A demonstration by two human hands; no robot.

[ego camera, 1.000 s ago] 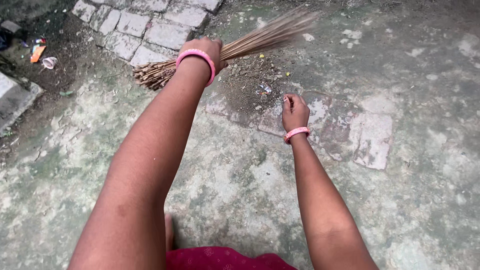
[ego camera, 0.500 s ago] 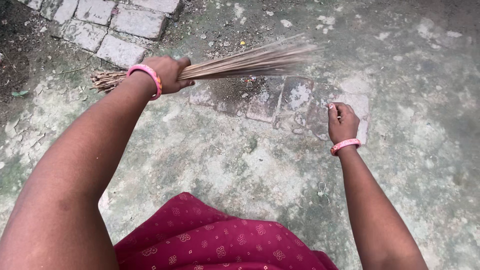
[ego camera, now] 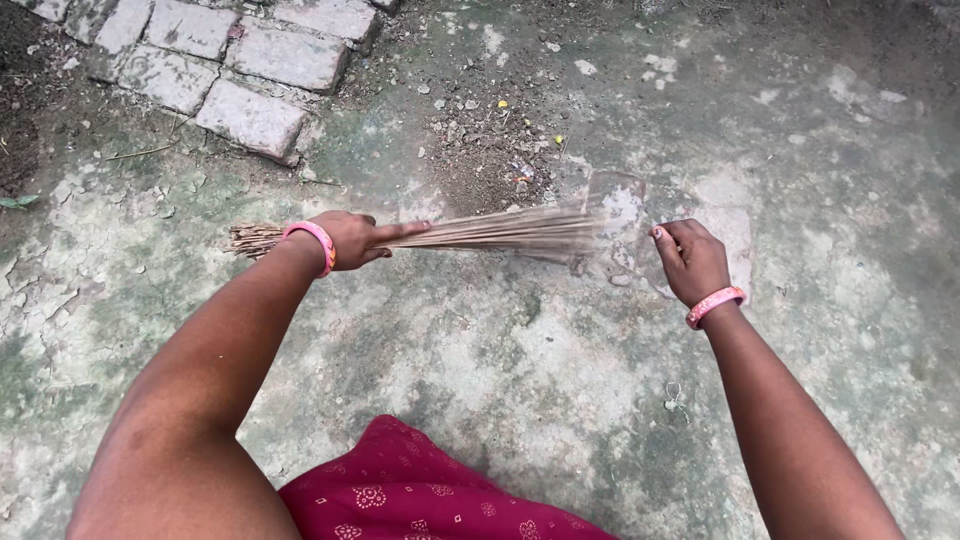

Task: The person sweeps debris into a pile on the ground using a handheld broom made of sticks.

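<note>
**Stick broom held low over a concrete floor**

Head view: the left hand [ego camera: 352,238] is wrapped around a stick broom [ego camera: 500,230], forefinger laid along the sticks. The broom lies nearly level, its bristle tips blurred just above the floor [ego camera: 520,370], near the right hand [ego camera: 692,260]. That hand is curled into a loose fist, holding nothing visible. A patch of dirt and litter [ego camera: 495,150] lies beyond the broom; grey bricks [ego camera: 250,118] sit at upper left.

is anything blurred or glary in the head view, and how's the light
Head view: the broom bristle tips smear with motion blur; the left hand gripping it and the curled right hand stay sharp; light is soft and even, no hard shadows or glare on the concrete ground.
</note>
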